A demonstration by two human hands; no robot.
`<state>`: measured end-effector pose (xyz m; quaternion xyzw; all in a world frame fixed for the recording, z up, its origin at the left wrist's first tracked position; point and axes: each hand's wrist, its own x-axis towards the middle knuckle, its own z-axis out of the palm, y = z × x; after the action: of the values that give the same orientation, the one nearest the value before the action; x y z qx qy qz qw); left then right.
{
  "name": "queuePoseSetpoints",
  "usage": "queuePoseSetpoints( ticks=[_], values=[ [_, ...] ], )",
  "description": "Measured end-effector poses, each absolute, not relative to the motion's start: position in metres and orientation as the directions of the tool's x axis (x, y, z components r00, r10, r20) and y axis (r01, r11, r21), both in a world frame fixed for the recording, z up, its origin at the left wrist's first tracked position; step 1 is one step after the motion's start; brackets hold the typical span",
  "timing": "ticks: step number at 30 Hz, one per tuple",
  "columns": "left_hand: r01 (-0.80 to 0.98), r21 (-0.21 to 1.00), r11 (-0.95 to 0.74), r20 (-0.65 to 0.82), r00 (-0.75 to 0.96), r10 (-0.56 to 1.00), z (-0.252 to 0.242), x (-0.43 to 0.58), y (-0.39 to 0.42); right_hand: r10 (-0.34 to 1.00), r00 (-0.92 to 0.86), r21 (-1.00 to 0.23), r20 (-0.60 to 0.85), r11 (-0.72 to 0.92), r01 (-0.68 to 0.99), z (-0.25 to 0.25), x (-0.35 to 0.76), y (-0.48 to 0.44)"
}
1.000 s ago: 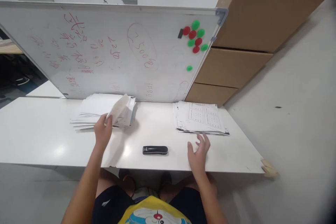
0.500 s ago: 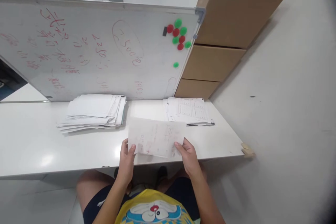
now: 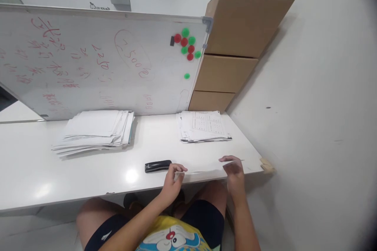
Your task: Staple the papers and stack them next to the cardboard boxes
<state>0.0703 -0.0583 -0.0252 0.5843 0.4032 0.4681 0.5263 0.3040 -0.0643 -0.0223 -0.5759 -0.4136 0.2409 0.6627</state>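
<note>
The sheets of paper (image 3: 203,171) are turned almost edge-on above the desk's front edge, so only a thin line of them shows. My left hand (image 3: 172,183) has its thumb and fingers closed around their left end. My right hand (image 3: 235,176) is curled around the right end, with a corner of paper poking out past its fingers. How firmly the right fingers press is hard to make out. Just left of my left hand, a black stapler (image 3: 158,166) lies on the white desk (image 3: 88,176).
A thick stack of papers (image 3: 94,131) lies on the left, a smaller printed pile (image 3: 203,125) on the right. Behind stands a whiteboard (image 3: 132,90) with red writing and round magnets (image 3: 185,42). Cardboard boxes (image 3: 226,70) and a white wall (image 3: 309,125) bound the right side.
The sheets went from lying face-up in view to nearly edge-on. Both hands moved right, and the stapler came into view. The camera view shifted slightly.
</note>
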Motion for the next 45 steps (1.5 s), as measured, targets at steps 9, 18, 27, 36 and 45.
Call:
queuePoseSetpoints(
  ticks=[9,18,27,36,45],
  values=[
    [0.095,0.977,-0.19,0.178,0.124,0.976,-0.01,0.061,-0.053,0.935,0.354,-0.977,0.002,-0.073,0.199,-0.035,0.33,-0.086],
    [0.747,0.304,-0.591,0.314,0.507,0.803,-0.011,-0.013,-0.008,0.957,0.275,-0.954,-0.093,-0.164,0.251,-0.054,0.314,-0.082],
    [0.789,0.273,-0.551,0.363,0.446,0.818,-0.022,-0.009,-0.007,0.945,0.32,-0.913,-0.068,-0.188,0.362,-0.052,0.311,-0.084],
    [0.753,0.246,-0.61,0.37,0.509,0.777,-0.022,-0.011,-0.007,0.961,0.25,-0.944,-0.12,-0.189,0.271,-0.052,0.294,-0.08],
    [0.743,0.202,-0.638,0.379,0.541,0.751,-0.022,-0.008,-0.006,0.959,0.229,-0.978,-0.17,-0.193,0.083,-0.046,0.293,-0.083]
  ],
)
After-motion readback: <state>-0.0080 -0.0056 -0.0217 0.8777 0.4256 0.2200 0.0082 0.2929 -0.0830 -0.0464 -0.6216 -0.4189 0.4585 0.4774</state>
